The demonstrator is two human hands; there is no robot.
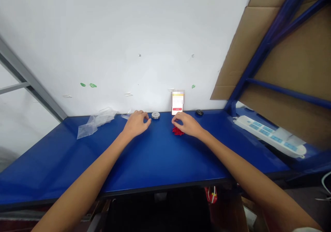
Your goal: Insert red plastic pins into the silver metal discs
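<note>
My left hand hovers above the far part of the blue table, fingers loosely curled and thumb a little apart from them; I see nothing in it. Just to its right is a small round silver metal disc. My right hand is over a small pile of thin red pieces, its thumb and forefinger tips brought close together. Whether a piece is between those tips is too small to tell. Behind that hand, a phone with a lit screen leans upright on the wall.
Clear plastic bags lie at the back left of the blue table. A dark small object sits near the wall at right. A white power strip lies by the blue metal frame. The white wall closes off the back.
</note>
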